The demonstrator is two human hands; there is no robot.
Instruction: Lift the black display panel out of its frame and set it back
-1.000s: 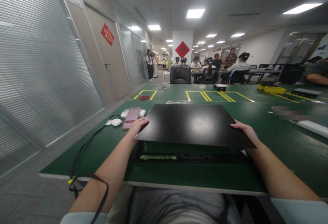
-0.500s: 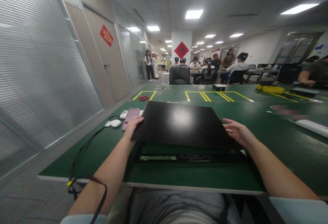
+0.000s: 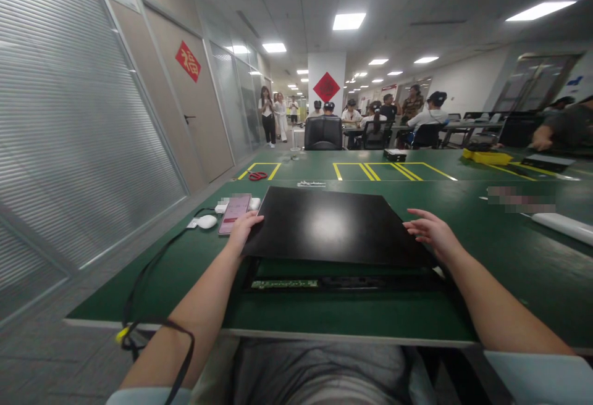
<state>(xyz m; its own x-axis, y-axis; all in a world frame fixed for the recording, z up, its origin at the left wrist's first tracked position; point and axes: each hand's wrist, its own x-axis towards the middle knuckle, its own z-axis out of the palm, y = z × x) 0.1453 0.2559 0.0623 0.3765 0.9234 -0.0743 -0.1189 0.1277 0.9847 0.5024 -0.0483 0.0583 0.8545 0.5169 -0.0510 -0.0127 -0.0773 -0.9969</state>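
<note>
A thin black screen panel (image 3: 306, 226) lies tilted over a black frame (image 3: 361, 284) on the green table, covering most of it. Along the frame's near side shows a green circuit board strip (image 3: 285, 284). My left hand (image 3: 243, 229) is closed on the panel's left edge, its thumb on top and the other fingers hidden beneath. At the opposite edge, my right hand (image 3: 430, 232) is open, its fingers stretched and apart. Its fingertips are at the panel's edge; whether they bear any weight I cannot tell.
A pink-screened phone (image 3: 235, 213) and a white rounded device (image 3: 206, 222) with a black cord lie left. Red scissors (image 3: 257, 176), a yellow tray (image 3: 486, 157) and a small black box (image 3: 395, 155) are farther back. A white tube-like object (image 3: 563, 227) lies right. People sit beyond.
The panel has come down slightly and shifted a little right, with my left hand following its edge. My right hand's fingers have spread slightly from the panel's edge.
</note>
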